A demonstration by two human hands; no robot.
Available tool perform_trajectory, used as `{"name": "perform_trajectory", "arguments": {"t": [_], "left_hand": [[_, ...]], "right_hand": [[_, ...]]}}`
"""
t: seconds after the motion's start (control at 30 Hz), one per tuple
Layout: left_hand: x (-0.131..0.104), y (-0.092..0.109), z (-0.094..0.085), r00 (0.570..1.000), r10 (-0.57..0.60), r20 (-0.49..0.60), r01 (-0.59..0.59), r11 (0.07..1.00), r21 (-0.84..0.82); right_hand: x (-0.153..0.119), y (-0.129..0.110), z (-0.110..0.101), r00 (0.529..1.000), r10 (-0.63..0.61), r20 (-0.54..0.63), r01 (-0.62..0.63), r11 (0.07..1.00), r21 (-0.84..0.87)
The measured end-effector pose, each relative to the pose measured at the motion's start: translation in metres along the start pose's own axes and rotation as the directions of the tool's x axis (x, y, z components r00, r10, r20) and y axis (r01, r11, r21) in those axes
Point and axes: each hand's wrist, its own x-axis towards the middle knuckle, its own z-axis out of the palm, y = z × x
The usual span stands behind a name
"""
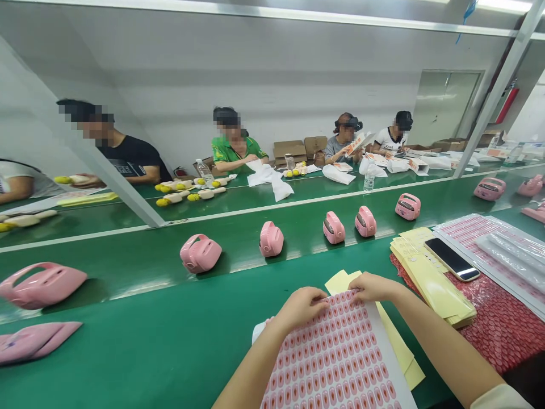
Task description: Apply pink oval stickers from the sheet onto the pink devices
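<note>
Currently, a sheet of pink oval stickers (336,358) is held above the near side of the green desk (170,341). Its far edge is pinched by the left hand (303,308) at about 11 o'clock from the sheet's middle and by the right hand (370,287) at about 1 o'clock, with the fingers of both hands curled and the two hands set a little apart. Yellow sheets (402,341) are partly covered by the sticker sheet and are seen beyond its far and right edges.

From the same middle, a stack of yellow sticker sheets (443,292) is found at 2 o'clock, with a smartphone (452,259) lying at its right side, screen up. Red bubble wrap (494,324) is spread at 3 o'clock, partly under the stack. Farther out at 2 o'clock, printed pink sticker sheets (464,227) are partly covered by clear plastic packaging (511,258).

Along the green conveyor belt (140,272), pink handled casings are spaced out: one at 10 o'clock (201,254), one at 11 o'clock (271,239), two near 12 o'clock and another at 1 o'clock (407,207). Beyond the belt, at 11 o'clock, a person in a green shirt (234,152) is seated.
</note>
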Motion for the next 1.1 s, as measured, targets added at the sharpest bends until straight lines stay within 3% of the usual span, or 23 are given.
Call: {"name": "perform_trajectory", "arguments": {"t": [0.17, 0.43, 0.7, 0.93, 1.1], "left_hand": [[0.010, 0.010, 0.009, 1.000, -0.004, -0.010, 0.004, 0.998, -0.058], [0.013, 0.007, 0.003, 0.999, 0.043, 0.015, -0.043, 0.998, -0.036], [0.016, 0.019, 0.011, 0.999, 0.038, 0.014, -0.037, 0.999, -0.026], [-0.012, 0.005, -0.008, 0.990, 0.073, 0.123, -0.063, 0.994, -0.086], [-0.027, -0.002, -0.027, 0.980, 0.048, 0.194, -0.043, 0.999, -0.029]], "right_hand": [[0.003, -0.001, 0.003, 1.000, 0.013, -0.008, -0.013, 1.000, 0.027], [-0.001, -0.001, 0.003, 0.997, -0.003, -0.077, 0.007, 0.999, 0.042], [-0.004, -0.019, 0.005, 0.995, 0.006, -0.104, -0.030, 0.972, -0.235], [-0.011, -0.008, 0.002, 0.996, -0.029, -0.083, 0.018, 0.992, -0.128], [-0.014, -0.009, -0.002, 0.998, -0.021, -0.063, 0.018, 0.999, -0.047]]}}
